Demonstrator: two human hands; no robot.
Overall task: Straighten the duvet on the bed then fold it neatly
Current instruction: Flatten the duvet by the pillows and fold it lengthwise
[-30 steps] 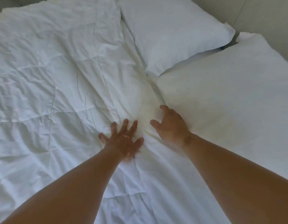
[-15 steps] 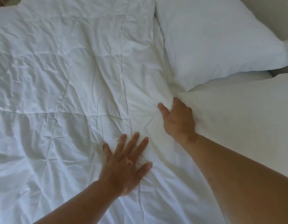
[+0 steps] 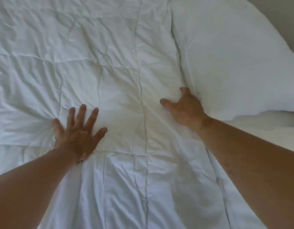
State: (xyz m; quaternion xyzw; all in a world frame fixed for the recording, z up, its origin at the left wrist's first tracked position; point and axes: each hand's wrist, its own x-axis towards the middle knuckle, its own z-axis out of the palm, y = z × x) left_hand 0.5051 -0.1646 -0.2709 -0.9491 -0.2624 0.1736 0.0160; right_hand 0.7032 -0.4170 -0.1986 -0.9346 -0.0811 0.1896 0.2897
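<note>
- The duvet [image 3: 118, 63], white and quilted in stitched squares, lies spread over the bed and fills the left, centre and bottom of the frame. It is creased all over, and a faint yellowish patch shows between the two hands.
- The left hand [image 3: 76, 129] sits left of centre, palm down on the duvet. Its grip is fully open: the fingers are straight and fanned apart, the thumb points right, and nothing is held. Small creases radiate from under the little finger.
- The right hand [image 3: 184, 108] sits right of centre, at the line where the duvet meets the pillow [image 3: 225, 63]. Its thumb stretches left across the duvet and the forefinger is bent, tip pushed into the fabric. The other fingers are hidden beside the pillow, so whether this grip has hold of the duvet edge cannot be told.
- The pillow, white and plump, fills the upper right and touches the duvet's right edge.
- Both forearms are bare and enter from the bottom corners.
- A strip of pale wall [image 3: 291, 17] shows at the top right corner.
</note>
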